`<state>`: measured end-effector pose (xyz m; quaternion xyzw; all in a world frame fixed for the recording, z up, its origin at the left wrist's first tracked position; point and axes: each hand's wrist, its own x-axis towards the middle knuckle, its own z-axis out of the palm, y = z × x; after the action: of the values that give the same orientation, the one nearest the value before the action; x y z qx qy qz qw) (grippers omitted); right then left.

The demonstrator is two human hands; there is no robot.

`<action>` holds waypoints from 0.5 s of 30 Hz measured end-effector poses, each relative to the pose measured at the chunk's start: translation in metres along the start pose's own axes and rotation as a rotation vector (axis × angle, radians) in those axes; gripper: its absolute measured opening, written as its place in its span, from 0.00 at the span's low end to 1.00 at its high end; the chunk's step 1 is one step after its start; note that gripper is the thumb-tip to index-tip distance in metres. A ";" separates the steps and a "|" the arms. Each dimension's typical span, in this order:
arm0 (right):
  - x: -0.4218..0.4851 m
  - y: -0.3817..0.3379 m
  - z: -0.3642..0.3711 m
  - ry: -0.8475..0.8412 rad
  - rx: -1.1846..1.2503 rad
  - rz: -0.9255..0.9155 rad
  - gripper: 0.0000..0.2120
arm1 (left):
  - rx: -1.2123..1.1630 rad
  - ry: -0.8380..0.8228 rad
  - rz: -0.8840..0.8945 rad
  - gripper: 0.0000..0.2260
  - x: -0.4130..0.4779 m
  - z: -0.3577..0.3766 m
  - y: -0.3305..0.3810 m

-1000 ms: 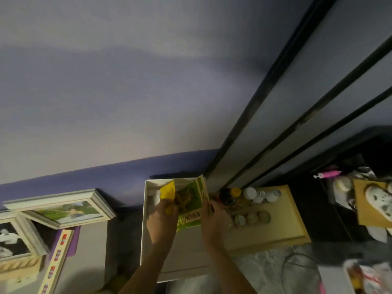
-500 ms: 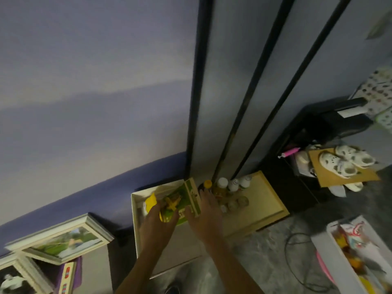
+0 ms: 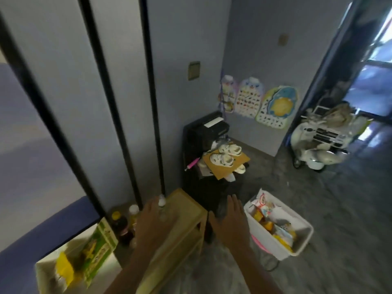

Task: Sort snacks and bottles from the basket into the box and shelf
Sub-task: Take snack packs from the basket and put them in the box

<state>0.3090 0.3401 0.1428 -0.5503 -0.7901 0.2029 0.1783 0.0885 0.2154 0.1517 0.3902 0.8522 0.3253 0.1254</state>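
Moved off the green snack pack [image 3: 99, 246] with both hands since half a second ago, leaving it propped on edge in the white box [image 3: 43, 279] beside a yellow packet [image 3: 63, 270]. Now hovering over the wooden shelf [image 3: 187, 211] with the left hand [image 3: 151, 222], near the bottles [image 3: 121, 227], and just beside the basket [image 3: 305, 236] of snacks with the right hand [image 3: 231, 222]; fingers of both straight, loosely together, holding nothing.

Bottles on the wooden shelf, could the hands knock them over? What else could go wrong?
Maybe. The left hand is right beside the white-capped bottle on the shelf, so it might tip. The green packet stands tall at the box edge and could flop out.
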 end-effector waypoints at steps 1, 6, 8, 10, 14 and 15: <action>-0.002 0.022 -0.022 0.041 -0.014 0.030 0.47 | -0.002 -0.026 0.027 0.39 -0.001 0.015 0.025; -0.016 0.134 -0.099 0.255 -0.002 0.198 0.45 | -0.030 -0.094 0.172 0.45 -0.023 0.099 0.144; -0.019 0.176 -0.118 0.288 0.012 0.278 0.47 | 0.012 -0.096 0.225 0.48 -0.031 0.132 0.181; -0.023 0.209 -0.135 0.307 0.026 0.346 0.49 | 0.009 -0.109 0.268 0.48 -0.036 0.161 0.210; -0.022 0.256 -0.157 0.328 0.037 0.467 0.47 | 0.022 -0.176 0.318 0.48 -0.043 0.206 0.262; -0.018 0.268 -0.160 0.321 0.038 0.490 0.46 | 0.039 -0.186 0.338 0.48 -0.041 0.219 0.271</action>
<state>0.6091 0.4268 0.1398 -0.7464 -0.5914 0.1649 0.2568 0.3761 0.4161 0.1604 0.5584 0.7654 0.2877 0.1397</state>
